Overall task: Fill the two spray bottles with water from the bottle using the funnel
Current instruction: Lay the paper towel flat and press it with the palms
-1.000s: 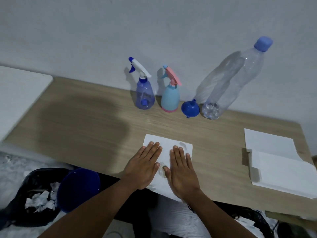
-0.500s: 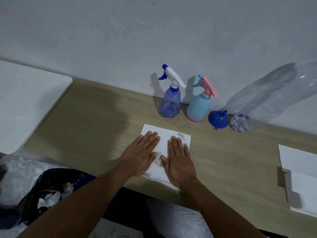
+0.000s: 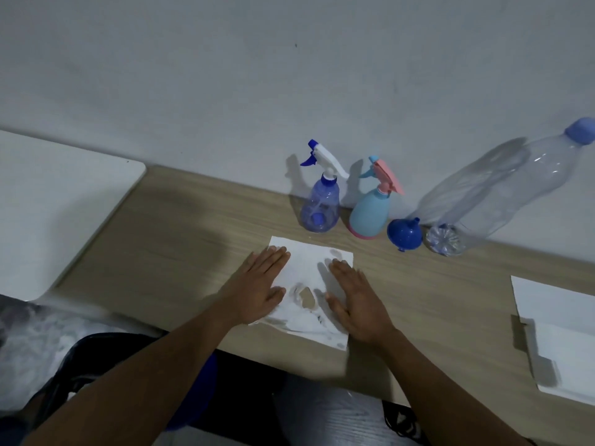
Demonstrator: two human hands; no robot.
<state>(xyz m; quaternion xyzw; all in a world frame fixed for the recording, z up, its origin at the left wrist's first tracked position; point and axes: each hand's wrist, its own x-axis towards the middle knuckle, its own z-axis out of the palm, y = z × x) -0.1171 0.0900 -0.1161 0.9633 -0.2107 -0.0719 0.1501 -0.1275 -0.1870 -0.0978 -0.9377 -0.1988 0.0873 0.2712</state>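
A clear blue spray bottle (image 3: 320, 207) with a white trigger stands at the back of the wooden table, by the wall. Right of it stands a light blue spray bottle (image 3: 369, 214) with a pink trigger. A blue funnel (image 3: 404, 235) lies mouth down beside it. A tall clear water bottle (image 3: 502, 194) with a blue cap stands at the far right. My left hand (image 3: 257, 284) and my right hand (image 3: 355, 300) press flat, fingers straight, on a wet, torn white paper towel (image 3: 310, 262) near the front edge.
A stack of white paper towels (image 3: 560, 329) lies at the right edge of the table (image 3: 180, 246). A white surface (image 3: 54, 214) adjoins the table on the left. Below the front edge sit a blue bin (image 3: 196, 391) and a black bag.
My hands have slid apart on the paper towel, uncovering a torn wet patch between them. The camera has shifted, so the water bottle's cap shows again.
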